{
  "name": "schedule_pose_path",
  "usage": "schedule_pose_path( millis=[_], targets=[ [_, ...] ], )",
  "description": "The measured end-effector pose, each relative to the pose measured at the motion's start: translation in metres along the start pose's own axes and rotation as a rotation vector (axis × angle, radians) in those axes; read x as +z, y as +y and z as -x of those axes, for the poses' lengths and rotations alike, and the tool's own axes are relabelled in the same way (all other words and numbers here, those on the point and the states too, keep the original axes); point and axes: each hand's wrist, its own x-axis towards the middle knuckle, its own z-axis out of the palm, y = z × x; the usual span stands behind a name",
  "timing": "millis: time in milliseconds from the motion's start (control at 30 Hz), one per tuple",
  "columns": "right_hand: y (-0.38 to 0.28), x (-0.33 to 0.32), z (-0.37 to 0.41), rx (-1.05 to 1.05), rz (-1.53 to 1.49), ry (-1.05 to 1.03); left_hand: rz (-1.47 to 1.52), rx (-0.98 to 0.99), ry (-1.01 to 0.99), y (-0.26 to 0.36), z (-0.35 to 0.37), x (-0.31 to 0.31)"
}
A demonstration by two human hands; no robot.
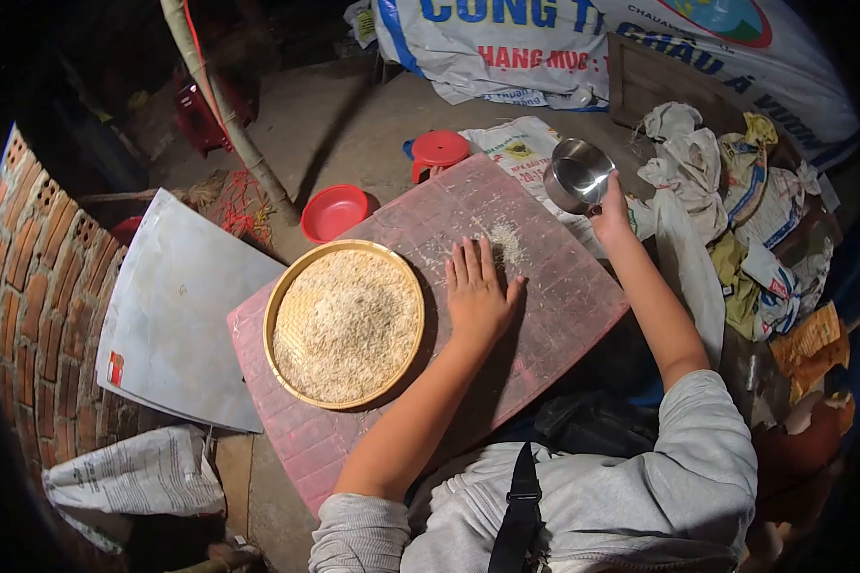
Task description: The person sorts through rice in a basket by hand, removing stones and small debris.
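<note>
My left hand [478,296] lies flat on the pink table [564,306], fingers stretched out and nothing held. Just beyond its fingertips is a small scatter of rice grains [506,241]. My right hand [612,212] grips a shiny metal pot [579,176] by its near side, past the table's far right edge. The pot's inside looks bare where it shows. Left of my left hand, a round yellow basket tray [275,368] stands on the table, with a wide heap of rice [349,320] in it.
Past the table's far edge are a red basin [335,213] and a red stool [440,149]. A grey-white board [186,306] leans at the left by a brick wall [38,315]. Crumpled sacks [698,181] pile up at the right. A wooden pole [229,115] rises behind.
</note>
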Motion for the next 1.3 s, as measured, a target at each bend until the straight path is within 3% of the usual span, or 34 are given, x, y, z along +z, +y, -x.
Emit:
schedule_pose_path(
  millis=[333,400,433,467,533,633,767,1000,1300],
  targets=[
    [0.006,-0.026,-0.013,-0.068,0.138,0.029,-0.017,0.047,-0.007,-0.009,-0.062,0.029],
    [0.013,-0.038,-0.023,-0.079,0.411,0.086,0.047,0.055,-0.022,-0.013,-0.066,0.029],
    [0.007,-0.039,-0.011,0.017,0.514,0.065,0.048,0.023,-0.015,-0.016,-0.066,0.026],
    [0.009,-0.041,-0.002,-0.071,0.568,0.004,0.049,0.029,-0.021,-0.021,-0.067,0.022],
    [0.015,-0.050,-0.004,-0.028,0.646,-0.071,-0.116,-0.107,0.041,-0.037,-0.064,0.017],
    [0.027,-0.060,-0.006,-0.068,0.746,-0.170,-0.174,-0.268,-0.087,-0.049,-0.062,0.006],
    [0.033,-0.063,0.001,-0.049,0.848,-0.206,-0.157,-0.210,-0.046,-0.030,-0.055,0.019],
    [0.045,-0.061,0.005,-0.086,0.805,-0.237,-0.009,-0.048,0.046,0.025,-0.066,0.045],
    [0.064,-0.061,-0.011,-0.065,0.683,-0.282,-0.029,-0.048,0.044,0.049,-0.107,0.072]
  ],
)
